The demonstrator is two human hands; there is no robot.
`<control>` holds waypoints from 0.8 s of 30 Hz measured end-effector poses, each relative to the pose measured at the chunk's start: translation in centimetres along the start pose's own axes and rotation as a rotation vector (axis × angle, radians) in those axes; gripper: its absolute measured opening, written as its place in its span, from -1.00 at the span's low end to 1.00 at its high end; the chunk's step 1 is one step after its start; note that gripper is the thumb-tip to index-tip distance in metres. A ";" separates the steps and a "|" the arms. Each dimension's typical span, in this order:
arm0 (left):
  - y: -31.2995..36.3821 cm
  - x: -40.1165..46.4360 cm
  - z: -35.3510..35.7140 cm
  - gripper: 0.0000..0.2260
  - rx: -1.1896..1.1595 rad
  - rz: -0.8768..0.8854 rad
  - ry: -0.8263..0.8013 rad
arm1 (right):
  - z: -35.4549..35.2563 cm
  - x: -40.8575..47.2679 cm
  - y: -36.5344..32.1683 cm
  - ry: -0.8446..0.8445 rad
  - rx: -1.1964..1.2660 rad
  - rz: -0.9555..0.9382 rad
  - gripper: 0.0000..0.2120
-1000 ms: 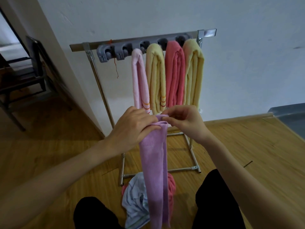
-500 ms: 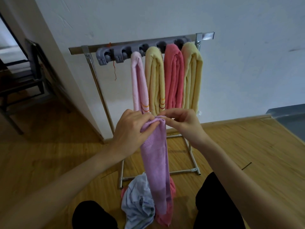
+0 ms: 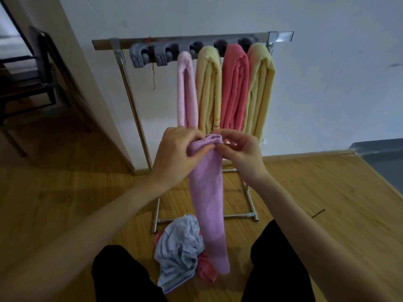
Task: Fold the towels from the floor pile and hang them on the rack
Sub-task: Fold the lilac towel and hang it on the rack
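Both hands grip the purple towel [image 3: 207, 203] at its folded top: left hand [image 3: 174, 155] wrapped around it, right hand [image 3: 242, 151] pinching the edge. It hangs before the rack [image 3: 122, 43], beside 4 hung towels. A loose pinch could undo the fold.

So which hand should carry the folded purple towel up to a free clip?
Left, probably. The left hand grips the folded purple towel round its top fold, below the empty grey plastic clips; the right hand only pinches an edge.
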State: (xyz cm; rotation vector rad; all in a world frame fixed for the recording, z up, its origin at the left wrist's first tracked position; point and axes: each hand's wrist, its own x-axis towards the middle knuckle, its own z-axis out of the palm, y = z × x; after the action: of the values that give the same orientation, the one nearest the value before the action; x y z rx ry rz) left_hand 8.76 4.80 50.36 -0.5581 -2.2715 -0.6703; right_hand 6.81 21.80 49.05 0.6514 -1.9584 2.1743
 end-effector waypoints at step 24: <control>-10.2 -18.9 10.4 -0.65 -0.537 -0.998 -0.717 | 0.9 0.0 -0.7 0.369 0.337 0.221 -0.86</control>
State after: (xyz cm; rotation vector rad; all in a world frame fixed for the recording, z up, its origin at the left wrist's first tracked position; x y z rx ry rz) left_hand 10.58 -0.54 27.15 0.2313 -3.0070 -1.8313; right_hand 7.25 20.99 49.71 0.0531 -1.5546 2.5601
